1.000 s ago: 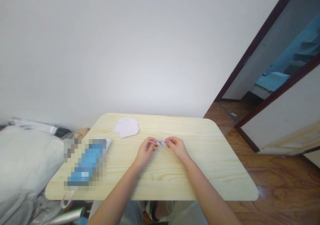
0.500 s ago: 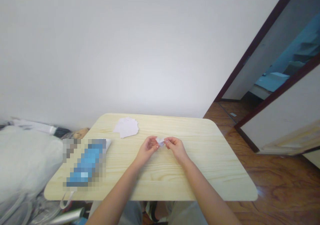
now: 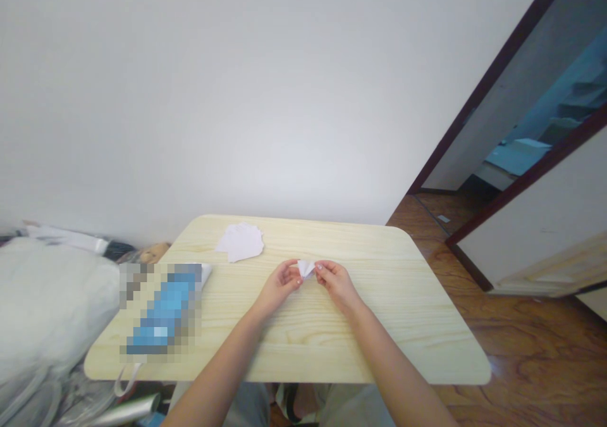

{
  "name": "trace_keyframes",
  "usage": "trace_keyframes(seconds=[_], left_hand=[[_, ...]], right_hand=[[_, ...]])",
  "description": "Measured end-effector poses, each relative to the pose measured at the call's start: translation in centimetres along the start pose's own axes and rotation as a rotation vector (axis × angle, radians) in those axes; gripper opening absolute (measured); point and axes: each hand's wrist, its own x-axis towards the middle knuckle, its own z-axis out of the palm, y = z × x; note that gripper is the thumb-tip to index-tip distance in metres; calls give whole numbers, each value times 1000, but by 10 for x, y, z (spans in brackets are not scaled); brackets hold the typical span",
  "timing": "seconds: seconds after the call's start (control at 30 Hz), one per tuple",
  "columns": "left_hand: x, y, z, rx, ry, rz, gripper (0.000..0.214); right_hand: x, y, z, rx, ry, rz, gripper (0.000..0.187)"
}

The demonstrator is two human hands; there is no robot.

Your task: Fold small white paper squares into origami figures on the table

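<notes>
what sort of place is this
Probably a room in a home: a small wood-grain table against a plain white wall, with a dark-framed doorway opening onto another room.

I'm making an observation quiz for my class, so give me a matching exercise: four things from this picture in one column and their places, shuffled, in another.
Things
1. Small folded white paper piece
2. Flat white jagged-edged paper
3. Blue, pixelated oblong item
4. Dark reddish-brown door frame

Places
A. Far left part of the pale wood-grain table
B. Upper right of the picture
C. Between the left hand and the right hand
D. Left side of the table, closer to its near edge

Right pairs: 1-C; 2-A; 3-D; 4-B
</notes>
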Motion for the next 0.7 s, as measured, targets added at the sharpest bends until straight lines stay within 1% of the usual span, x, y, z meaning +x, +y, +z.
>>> trace_keyframes(seconds=[0.13, 0.23, 0.4, 0.47, 0.53, 0.63, 0.7], left_hand=[[-2, 3, 1, 104, -25, 0, 35], [-4, 7, 1, 200, -19, -26, 30], [-3, 9, 1, 208, 25, -81, 25], [-2, 8, 2, 194, 56, -92, 20], [-1, 5, 2, 200, 92, -89, 18], [-2, 1, 3, 247, 122, -30, 16], [-2, -2, 2, 283, 115, 17, 15]], right_hand=[[-1, -2, 0, 83, 4, 30, 24], [0, -2, -1, 97, -6, 28, 24], [3, 0, -5, 82, 14, 28, 25], [3, 2, -5, 16, 25, -1, 25], [3, 4, -3, -104, 20, -67, 25], [-2, 7, 4, -362, 40, -216, 25], [-6, 8, 8, -532, 85, -337, 34]])
